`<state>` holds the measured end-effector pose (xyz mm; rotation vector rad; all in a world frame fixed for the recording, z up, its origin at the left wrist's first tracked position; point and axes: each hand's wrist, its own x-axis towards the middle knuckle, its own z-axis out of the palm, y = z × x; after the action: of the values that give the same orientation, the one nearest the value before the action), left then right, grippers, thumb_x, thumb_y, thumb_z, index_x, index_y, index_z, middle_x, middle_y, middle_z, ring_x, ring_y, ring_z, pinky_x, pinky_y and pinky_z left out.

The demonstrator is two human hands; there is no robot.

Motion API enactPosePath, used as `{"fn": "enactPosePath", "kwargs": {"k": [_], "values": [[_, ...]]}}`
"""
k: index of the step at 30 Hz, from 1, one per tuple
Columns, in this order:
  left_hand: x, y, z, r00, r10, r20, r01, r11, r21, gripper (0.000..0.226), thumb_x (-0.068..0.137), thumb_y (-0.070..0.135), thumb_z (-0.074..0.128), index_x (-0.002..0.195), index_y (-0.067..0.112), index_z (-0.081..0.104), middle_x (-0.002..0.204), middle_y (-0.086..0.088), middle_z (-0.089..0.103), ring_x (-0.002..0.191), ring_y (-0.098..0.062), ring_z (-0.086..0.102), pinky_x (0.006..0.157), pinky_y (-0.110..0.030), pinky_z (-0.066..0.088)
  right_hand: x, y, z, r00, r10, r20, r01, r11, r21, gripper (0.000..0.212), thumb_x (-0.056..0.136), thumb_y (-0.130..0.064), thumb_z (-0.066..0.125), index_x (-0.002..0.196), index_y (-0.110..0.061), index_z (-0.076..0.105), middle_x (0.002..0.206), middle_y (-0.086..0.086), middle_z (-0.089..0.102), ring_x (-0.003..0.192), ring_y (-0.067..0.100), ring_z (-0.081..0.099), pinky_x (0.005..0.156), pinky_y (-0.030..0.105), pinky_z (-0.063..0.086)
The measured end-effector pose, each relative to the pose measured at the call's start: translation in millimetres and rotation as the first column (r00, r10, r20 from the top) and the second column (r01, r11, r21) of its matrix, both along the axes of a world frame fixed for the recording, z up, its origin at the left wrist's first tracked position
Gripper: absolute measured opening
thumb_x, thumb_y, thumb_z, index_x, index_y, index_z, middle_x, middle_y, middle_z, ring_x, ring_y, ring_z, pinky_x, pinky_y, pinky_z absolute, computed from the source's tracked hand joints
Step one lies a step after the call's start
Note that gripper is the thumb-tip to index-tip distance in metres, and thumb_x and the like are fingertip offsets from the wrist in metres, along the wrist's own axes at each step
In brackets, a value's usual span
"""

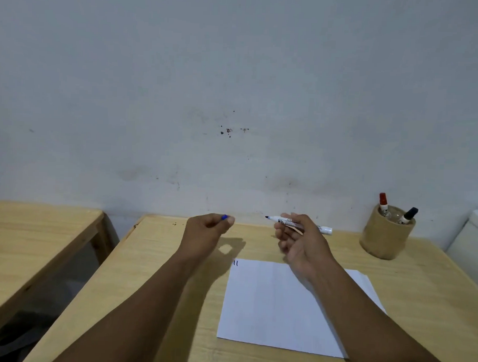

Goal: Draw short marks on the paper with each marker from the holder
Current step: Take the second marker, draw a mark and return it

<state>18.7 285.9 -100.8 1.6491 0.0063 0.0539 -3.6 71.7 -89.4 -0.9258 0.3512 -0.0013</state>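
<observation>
White uncapped marker (298, 224), dark tip, w/ label.

The uncapped marker (298, 223) held in the right hand (300, 242) carries black print on its white barrel, but the letters are too small and blurred to read. The red-capped marker (383, 205) and the dark-capped marker (407, 216) standing in the holder (385, 234) also show dark label print that cannot be made out. The paper (277, 304) bears two short blue strokes (235, 262) near its far left corner, not letters.
</observation>
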Motion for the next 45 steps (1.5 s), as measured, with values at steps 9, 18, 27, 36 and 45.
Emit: {"fn": "enactPosePath", "kwargs": {"k": [9,18,27,36,45], "values": [[6.6,-84.0,33.5,0.962,-0.267,-0.049,0.246,0.934,-0.258,0.018,0.087,0.030,0.078,0.100,0.018,0.081,0.082,0.005,0.072,0.083,-0.016,0.066,0.075,-0.030,0.044,-19.5,-47.5,37.3,0.994,-0.065,0.083,0.064,0.998,0.022,0.018,0.090,-0.021,0.055,0.085,-0.006,0.063,0.060,0.010,0.070,0.043,0.014,0.058,0.039,0.020,0.037],[3.3,-139.3,42.0,0.905,-0.424,-0.032,0.397,0.871,-0.290,0.023,0.088,0.023,0.076,0.106,0.009,0.080,0.081,0.000,0.070,0.079,-0.015,0.067,0.073,-0.028,0.048,-36.9,-82.6,41.6,0.987,-0.138,0.084,0.146,0.986,-0.085,0.019,0.092,-0.016,0.056,0.083,-0.002,0.065,0.061,0.013,0.067,0.043,0.016,0.055,0.045,0.025,0.036],[8.7,-166.3,62.6,0.881,-0.465,0.087,0.464,0.885,0.035,0.014,0.089,0.019,0.076,0.095,0.006,0.080,0.086,-0.011,0.075,0.086,-0.017,0.072,0.075,-0.027,0.055,-39.2,-111.3,34.4,0.992,-0.056,0.115,0.056,0.998,0.006,0.021,0.092,-0.028,0.069,0.093,-0.007,0.065,0.067,0.010,0.073,0.047,0.013,0.064,0.041,0.022,0.044],[29.6,-200.5,98.4,0.889,-0.338,0.310,0.276,0.934,0.229,0.010,0.086,0.025,0.075,0.085,0.016,0.078,0.077,-0.012,0.078,0.079,-0.031,0.073,0.073,-0.042,0.057,-52.3,-191.3,62.4,0.987,-0.150,-0.057,0.087,0.800,-0.594,0.029,0.090,-0.032,0.072,0.092,-0.003,0.065,0.061,0.013,0.066,0.039,0.017,0.054,0.037,0.021,0.032],[35.4,-275.0,96.1,0.783,-0.505,0.364,0.192,0.752,0.630,0.018,0.091,0.027,0.071,0.101,0.013,0.079,0.086,-0.004,0.076,0.076,-0.013,0.064,0.066,-0.014,0.044,-56.7,-230.7,58.6,0.902,-0.411,0.131,0.326,0.452,-0.830,0.014,0.087,-0.018,0.063,0.082,-0.010,0.073,0.068,0.005,0.074,0.053,0.018,0.064,0.054,0.029,0.047]]}}
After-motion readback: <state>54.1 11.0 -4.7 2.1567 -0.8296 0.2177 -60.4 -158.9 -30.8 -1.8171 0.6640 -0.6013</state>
